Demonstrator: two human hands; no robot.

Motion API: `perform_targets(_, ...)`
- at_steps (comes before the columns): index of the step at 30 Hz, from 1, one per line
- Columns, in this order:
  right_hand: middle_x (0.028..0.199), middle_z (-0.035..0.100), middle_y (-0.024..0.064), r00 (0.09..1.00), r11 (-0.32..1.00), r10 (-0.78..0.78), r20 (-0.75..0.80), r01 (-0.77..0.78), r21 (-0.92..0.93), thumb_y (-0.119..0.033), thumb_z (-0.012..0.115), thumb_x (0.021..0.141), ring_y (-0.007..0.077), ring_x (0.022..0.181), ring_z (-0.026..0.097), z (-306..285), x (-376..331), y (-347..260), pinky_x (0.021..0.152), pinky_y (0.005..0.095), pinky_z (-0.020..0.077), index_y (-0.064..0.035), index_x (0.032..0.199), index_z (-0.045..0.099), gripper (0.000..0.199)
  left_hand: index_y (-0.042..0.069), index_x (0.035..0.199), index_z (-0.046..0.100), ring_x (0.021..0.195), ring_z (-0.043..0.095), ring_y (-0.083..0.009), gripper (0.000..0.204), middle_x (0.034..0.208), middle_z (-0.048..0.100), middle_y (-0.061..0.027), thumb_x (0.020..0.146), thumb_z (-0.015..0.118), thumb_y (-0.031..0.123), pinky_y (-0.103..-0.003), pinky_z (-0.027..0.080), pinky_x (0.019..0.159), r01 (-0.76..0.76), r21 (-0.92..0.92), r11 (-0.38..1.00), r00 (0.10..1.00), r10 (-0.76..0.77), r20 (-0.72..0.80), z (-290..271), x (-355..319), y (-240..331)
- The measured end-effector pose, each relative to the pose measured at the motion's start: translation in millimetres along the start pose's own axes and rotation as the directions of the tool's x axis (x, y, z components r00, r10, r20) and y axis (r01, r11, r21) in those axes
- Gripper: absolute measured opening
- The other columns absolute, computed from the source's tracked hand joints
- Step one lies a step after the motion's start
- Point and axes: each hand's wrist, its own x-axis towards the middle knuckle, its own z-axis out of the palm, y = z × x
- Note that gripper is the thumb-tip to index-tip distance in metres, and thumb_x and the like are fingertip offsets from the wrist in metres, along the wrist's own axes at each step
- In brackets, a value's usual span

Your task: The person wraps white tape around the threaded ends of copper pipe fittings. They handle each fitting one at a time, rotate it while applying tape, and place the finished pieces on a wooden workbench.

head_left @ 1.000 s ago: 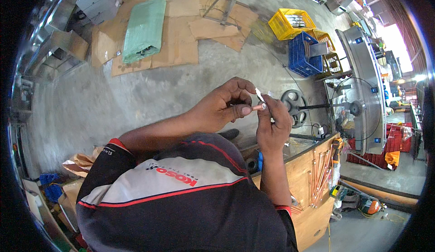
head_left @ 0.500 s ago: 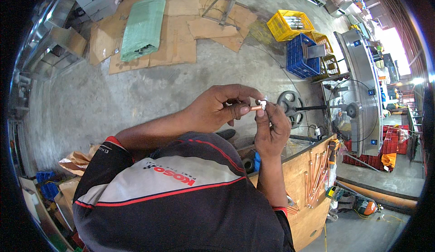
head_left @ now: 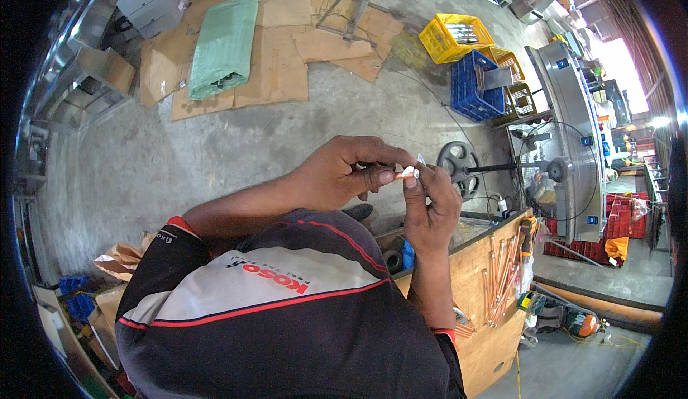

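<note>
A short copper tube (head_left: 399, 177) is pinched between the thumb and fingers of my left hand (head_left: 333, 173), pointing right. Around its right end lies a thin white strip (head_left: 409, 171), like tape, with a loose bit sticking up by the fingertips. My right hand (head_left: 434, 205) is closed at that end, thumb and forefinger pressing on the strip and tube. Its fingers partly cover the strip, so how far it is wound I cannot tell. On the wooden board (head_left: 476, 284) to the right lie several longer copper tubes (head_left: 504, 277).
A pedestal fan (head_left: 555, 171) with a round black base (head_left: 459, 168) stands to the right. Beyond are yellow (head_left: 438, 40) and blue crates (head_left: 467, 98). A green wrapped package (head_left: 223, 48) rests on flattened cardboard (head_left: 283, 76). A power tool (head_left: 580, 323) sits on the floor at right.
The white strip has shifted over the tube's end, and my right fingertips have moved slightly around it. My left hand keeps its pinch. The whole view has shifted slightly.
</note>
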Motion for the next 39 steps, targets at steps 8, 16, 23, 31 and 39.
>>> perform_targets(8,0.084,0.067,0.0137,0.999,0.999,0.005,-0.037,-0.004,0.033,-0.011,0.067,0.088,0.0326,0.079,0.062,0.1,-2.4,-0.7,0.074,0.0392,0.0468,-0.002,0.099,0.07,0.015,0.01,0.117,0.071,0.075,0.06,-0.01,0.025,0.094,0.064,-0.0054,0.093,0.067,0.017,-0.024,0.05,0.058,-0.088,0.08,0.993,0.995,0.092,-0.043,0.0,-0.6,0.0)
perform_targets(16,0.083,0.066,0.0141,0.999,0.997,0.042,-0.016,-0.041,0.059,-0.012,0.067,0.088,0.0319,0.077,0.062,2.3,-4.7,-2.7,0.073,0.0387,0.0471,-0.0016,0.099,0.07,0.015,0.008,0.103,0.073,0.083,0.061,-0.0132,0.017,0.091,0.067,-0.0043,0.086,0.074,0.012,-0.028,0.047,0.07,-0.1,0.169,0.981,0.988,0.117,-0.098,1.5,2.2,0.7)
perform_targets(23,0.081,0.066,0.0142,0.997,0.991,0.076,0.014,-0.077,0.108,-0.01,0.068,0.087,0.032,0.074,0.062,5.4,-5.8,-2.3,0.07,0.0382,0.047,-0.0006,0.096,0.069,0.014,0.006,0.099,0.07,0.085,0.062,-0.01,0.015,0.091,0.067,-0.0029,0.086,0.075,0.012,-0.026,0.048,0.072,-0.129,0.103,0.986,0.984,0.141,-0.111,1.2,3.5,-4.4)
perform_targets(31,0.082,0.066,0.0142,0.999,0.997,0.026,0.03,-0.028,0.077,-0.01,0.068,0.087,0.0311,0.075,0.063,10.8,-3.0,-7.4,0.071,0.0371,0.0478,0.0002,0.096,0.068,0.014,0.004,0.096,0.068,0.076,0.057,-0.0031,0.016,0.082,0.065,0.0019,0.087,0.076,0.013,-0.022,0.047,0.066,-0.051,-0.055,0.997,0.994,0.045,-0.1,-1.9,3.2,-6.2)
perform_targets(39,0.08,0.065,0.0125,0.996,0.994,0.081,0.032,-0.083,0.072,-0.009,0.068,0.086,0.0322,0.076,0.061,7.3,-3.9,-4.0,0.072,0.0391,0.0467,-0.003,0.097,0.07,0.013,0.006,0.094,0.066,0.073,0.055,-0.0034,0.016,0.08,0.065,0.0022,0.085,0.078,0.012,-0.021,0.044,0.062,-0.075,0.015,0.997,0.995,0.075,-0.064,-8.0,3.6,-7.4)
